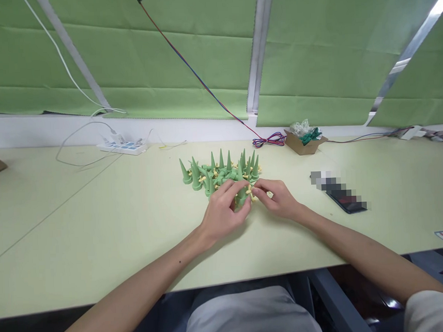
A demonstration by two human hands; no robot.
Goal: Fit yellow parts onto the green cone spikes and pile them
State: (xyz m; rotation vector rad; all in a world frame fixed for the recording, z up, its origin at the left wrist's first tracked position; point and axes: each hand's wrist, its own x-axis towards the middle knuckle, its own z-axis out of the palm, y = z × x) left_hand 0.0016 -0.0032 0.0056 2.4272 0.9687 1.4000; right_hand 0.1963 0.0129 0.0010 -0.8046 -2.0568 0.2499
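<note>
Several green cone-shaped pieces (pixel 195 175) stand upright in a cluster on the table, with small yellow pieces among them. At the cluster's front right, my left hand (pixel 226 208) curls its thumb and fingers around a green cone (pixel 240 189). Just to the right, my right hand (pixel 277 198) pinches a small yellow piece (pixel 250 189) between thumb and forefinger, close against that cone. More green pieces lie flat in the middle of the cluster, partly hidden by the cones and my left hand.
A dark phone (pixel 344 196) lies to the right on the pale table (pixel 100 238). Along the back are a power strip (pixel 124 147), bundled wires (pixel 269 139) and a small cardboard box (pixel 302 144) holding plastic wrap. Green blinds (pixel 196 55) hang behind.
</note>
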